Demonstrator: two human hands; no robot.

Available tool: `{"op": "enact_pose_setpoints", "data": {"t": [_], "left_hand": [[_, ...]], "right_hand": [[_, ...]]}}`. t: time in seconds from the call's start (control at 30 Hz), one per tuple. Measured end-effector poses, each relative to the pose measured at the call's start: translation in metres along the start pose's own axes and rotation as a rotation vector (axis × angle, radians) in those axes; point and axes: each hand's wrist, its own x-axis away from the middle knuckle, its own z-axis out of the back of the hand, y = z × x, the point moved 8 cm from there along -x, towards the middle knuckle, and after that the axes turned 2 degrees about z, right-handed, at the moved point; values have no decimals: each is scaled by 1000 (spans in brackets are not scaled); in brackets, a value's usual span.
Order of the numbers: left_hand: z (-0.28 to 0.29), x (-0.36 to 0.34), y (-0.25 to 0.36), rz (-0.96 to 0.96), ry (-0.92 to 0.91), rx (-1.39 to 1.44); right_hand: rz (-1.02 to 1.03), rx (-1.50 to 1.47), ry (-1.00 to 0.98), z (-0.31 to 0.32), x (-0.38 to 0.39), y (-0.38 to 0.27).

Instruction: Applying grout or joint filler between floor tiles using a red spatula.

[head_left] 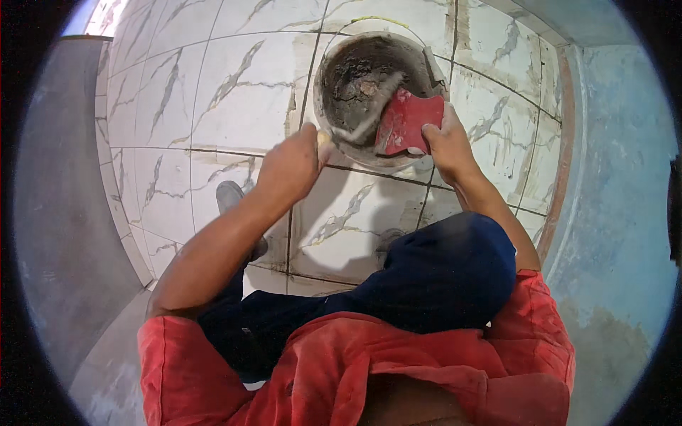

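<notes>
A round bucket (321, 106) stands on the tiled floor in front of me, with grey, lumpy mortar (355, 84) inside. My left hand (293, 165), at the near left of the rim, is closed round the pale handle of a trowel (379, 106). Its mortar-smeared blade reaches over the inside of the bucket. On the right side, my right hand (449, 148) grips a red flat scraper (412, 122) with a notched outline and grey smears. The scraper is tilted over the bucket's near right rim, close to the trowel blade. Whether the two tools touch, I cannot tell.
White tiles (241, 85) with grey veining and dark joints cover the floor. A thin wire handle (380, 19) arches past the bucket's far side. Grey wall (64, 177) rises on the left, pale blue wall (618, 177) on the right. My shoe (229, 195) rests near the left forearm.
</notes>
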Motion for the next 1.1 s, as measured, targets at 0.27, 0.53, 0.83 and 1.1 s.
{"op": "enact_pose_setpoints", "data": {"t": [0.27, 0.53, 0.83, 1.1], "left_hand": [[28, 11, -15, 10, 24, -48], [40, 54, 1, -141, -91, -235], [36, 56, -2, -140, -104, -243], [19, 56, 9, -17, -117, -172]], "right_hand": [[-127, -182, 2, 7, -1, 9], [-40, -305, 80, 13, -16, 2], [6, -304, 75, 13, -13, 5], [39, -321, 73, 10, -9, -4]]}}
